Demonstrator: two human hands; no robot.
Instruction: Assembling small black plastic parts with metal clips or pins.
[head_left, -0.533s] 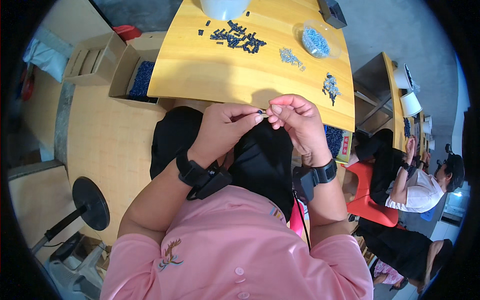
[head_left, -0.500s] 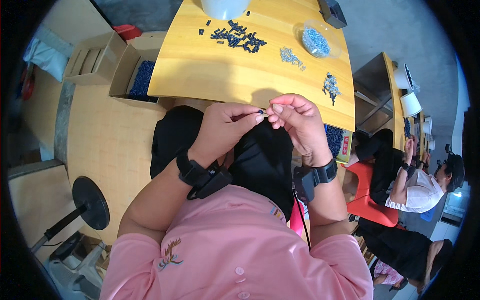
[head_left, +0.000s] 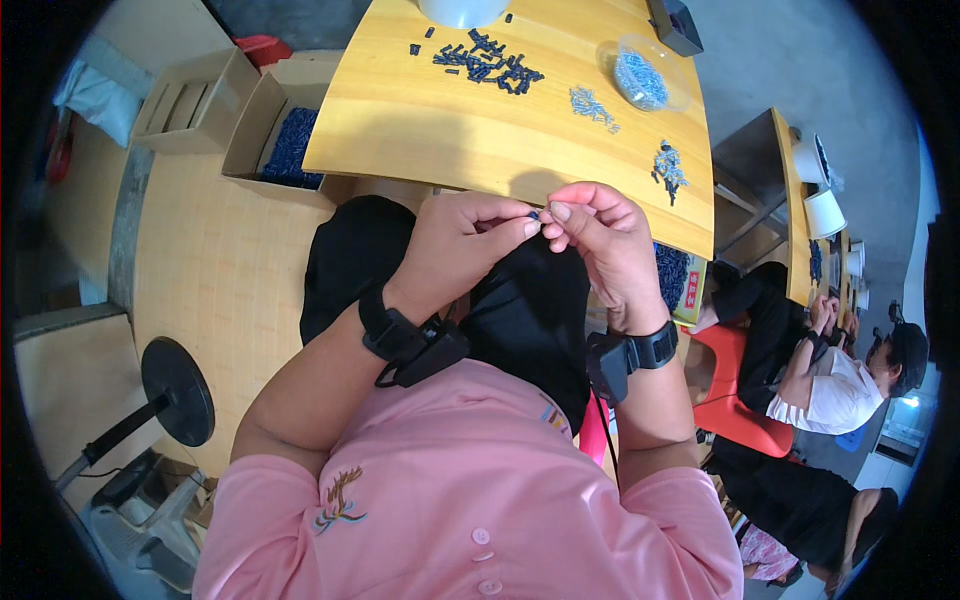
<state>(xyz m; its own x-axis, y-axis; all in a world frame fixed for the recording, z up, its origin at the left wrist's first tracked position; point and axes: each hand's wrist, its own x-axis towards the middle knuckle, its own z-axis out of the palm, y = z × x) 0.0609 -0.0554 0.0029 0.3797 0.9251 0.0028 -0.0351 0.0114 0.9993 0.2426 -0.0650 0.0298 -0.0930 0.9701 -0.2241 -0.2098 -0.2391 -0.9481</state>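
Over my lap, just off the table's near edge, my two hands meet at their fingertips. Thumb and index finger of my left hand [head_left: 462, 240] pinch a small dark blue piece [head_left: 535, 215], mostly covered by the fingers. Right against it, my right hand [head_left: 606, 235] is closed in a pinch; whatever is in those fingertips is too small and hidden to name. Beyond the hands, a heap of short black cylindrical pieces [head_left: 487, 66] lies on the wooden table [head_left: 400, 135]. Small clear-silvery pieces [head_left: 592, 107] are scattered to its right, and a mixed dark and silvery pile [head_left: 668, 170] lies nearer the right edge.
A clear tub of small bluish pieces [head_left: 641, 80], a black box [head_left: 676, 27] and a white bucket [head_left: 463, 8] stand farther back. Cardboard boxes [head_left: 240, 150] flank the table's left side. At right, a person [head_left: 830, 385] sits on a red chair [head_left: 735, 390].
My fingertips have come closer together, and the pale thin bit between them no longer shows. The view has shifted slightly. The seated person's hands have moved a little.
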